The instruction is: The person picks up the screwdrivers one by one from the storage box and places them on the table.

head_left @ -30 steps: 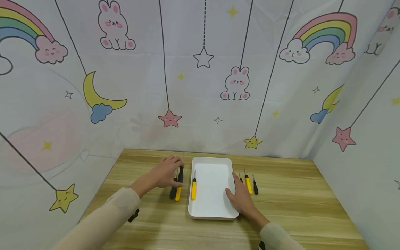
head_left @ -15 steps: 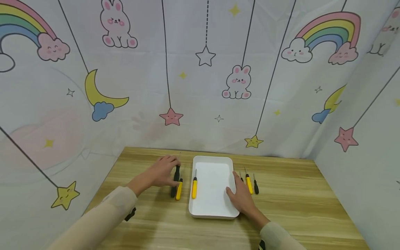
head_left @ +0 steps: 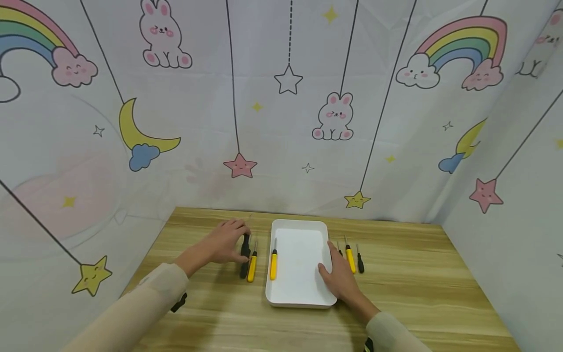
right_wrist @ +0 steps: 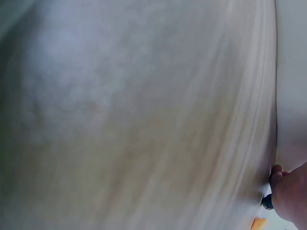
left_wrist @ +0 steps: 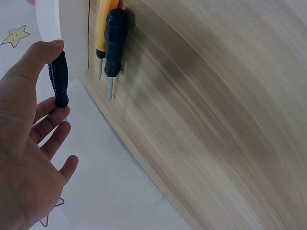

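My left hand [head_left: 223,242] pinches a black-handled screwdriver [left_wrist: 59,79] between thumb and fingertips, its handle raised off the table. Beside it on the wood lie another black screwdriver [left_wrist: 115,43] and a yellow one [head_left: 252,267], left of the white tray [head_left: 301,300]. Inside the tray, along its left wall, rests a yellow screwdriver [head_left: 273,265] with a black collar. My right hand [head_left: 342,279] grips the tray's right side, thumb over the rim and fingers along the outer wall. The right wrist view shows only part of that hand [right_wrist: 291,196] at its edge.
Right of the tray lie a yellow screwdriver [head_left: 350,259], a small black one [head_left: 360,264] and another partly hidden behind my right hand. A patterned white curtain [head_left: 272,127] hangs behind the wooden table [head_left: 422,288] and along its sides.
My left hand has shifted slightly left with the black screwdriver, away from the yellow one, which now shows more fully. The right hand and the tray stay in place.
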`<action>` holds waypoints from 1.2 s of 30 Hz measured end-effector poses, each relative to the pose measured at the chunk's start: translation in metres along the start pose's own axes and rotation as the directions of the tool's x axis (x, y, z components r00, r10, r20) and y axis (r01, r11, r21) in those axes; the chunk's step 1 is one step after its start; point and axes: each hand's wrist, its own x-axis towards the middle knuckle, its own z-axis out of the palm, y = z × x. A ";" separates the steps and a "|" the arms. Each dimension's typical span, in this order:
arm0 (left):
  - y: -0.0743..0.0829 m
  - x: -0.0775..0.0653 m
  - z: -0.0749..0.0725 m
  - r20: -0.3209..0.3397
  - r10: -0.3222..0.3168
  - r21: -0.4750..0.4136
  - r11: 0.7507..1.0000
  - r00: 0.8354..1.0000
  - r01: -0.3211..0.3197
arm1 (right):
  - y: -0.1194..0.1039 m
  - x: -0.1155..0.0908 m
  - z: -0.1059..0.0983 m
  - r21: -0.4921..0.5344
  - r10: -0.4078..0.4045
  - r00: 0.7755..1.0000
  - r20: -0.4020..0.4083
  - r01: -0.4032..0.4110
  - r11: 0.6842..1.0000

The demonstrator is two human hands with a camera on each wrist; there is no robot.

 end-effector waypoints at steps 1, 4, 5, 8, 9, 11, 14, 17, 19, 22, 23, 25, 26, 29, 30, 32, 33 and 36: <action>-0.001 0.000 0.000 0.004 -0.002 -0.001 1.000 1.000 0.002 | 0.000 0.000 0.000 -0.001 0.000 1.000 -0.001 0.000 1.000; -0.003 -0.001 0.002 0.006 -0.001 0.014 1.000 1.000 0.001 | 0.000 0.000 0.000 0.003 0.000 1.000 -0.003 0.000 1.000; -0.004 -0.002 0.003 0.006 0.001 0.021 1.000 1.000 -0.001 | 0.000 0.000 0.000 0.005 0.000 1.000 -0.003 0.000 1.000; -0.006 -0.003 0.005 0.007 0.002 0.037 0.999 1.000 -0.003 | 0.000 0.000 0.000 0.011 0.003 1.000 -0.003 -0.003 1.000; -0.006 -0.004 0.005 0.005 0.003 0.041 0.999 1.000 -0.004 | 0.000 0.000 0.000 0.011 0.004 1.000 -0.002 -0.004 1.000; -0.007 -0.005 0.006 0.004 0.003 0.043 0.999 1.000 -0.003 | 0.000 0.000 0.000 0.010 0.004 1.000 -0.001 -0.004 1.000; -0.008 -0.007 0.008 0.002 0.002 0.043 0.999 1.000 -0.002 | 0.000 0.000 -0.001 0.009 0.005 1.000 0.001 -0.005 1.000; -0.010 -0.008 0.010 0.001 0.006 0.046 0.999 1.000 -0.006 | 0.000 0.000 -0.001 0.012 0.003 1.000 0.001 -0.003 1.000; -0.011 -0.009 0.012 0.003 0.008 0.047 0.999 1.000 -0.008 | 0.000 0.001 -0.001 0.013 0.003 1.000 0.001 -0.003 1.000; -0.013 -0.010 0.013 0.008 0.007 0.047 0.999 1.000 -0.007 | 0.000 0.001 -0.001 0.015 0.003 1.000 0.002 -0.003 1.000; -0.014 -0.011 0.014 0.012 0.000 0.043 0.999 1.000 -0.001 | 0.000 0.001 -0.001 0.016 0.004 1.000 0.003 -0.004 1.000; -0.014 -0.012 0.014 0.019 -0.007 0.042 0.999 1.000 0.006 | 0.000 0.001 0.000 0.014 0.005 1.000 0.003 -0.005 1.000; -0.015 -0.013 0.014 0.023 -0.010 0.040 0.999 1.000 0.009 | 0.000 0.001 -0.001 0.012 0.005 1.000 0.003 -0.005 1.000; -0.015 -0.015 0.014 0.033 -0.015 0.037 0.999 0.999 0.014 | 0.000 0.001 -0.001 0.010 0.003 1.000 0.003 -0.003 1.000; -0.015 -0.016 0.014 0.037 -0.017 0.038 0.999 0.999 0.015 | 0.000 0.000 -0.001 0.009 0.003 1.000 0.004 -0.003 1.000; -0.015 -0.017 0.015 0.045 -0.022 0.037 0.999 0.999 0.020 | 0.000 0.000 -0.002 0.009 0.004 1.000 0.005 -0.004 1.000; -0.015 -0.017 0.016 0.051 -0.025 0.037 0.999 0.998 0.024 | 0.000 0.000 -0.002 0.011 0.005 1.000 0.006 -0.005 1.000; -0.016 -0.018 0.018 0.064 -0.030 0.037 0.999 0.998 0.028 | 0.000 0.000 -0.001 0.010 0.008 1.000 0.008 -0.008 1.000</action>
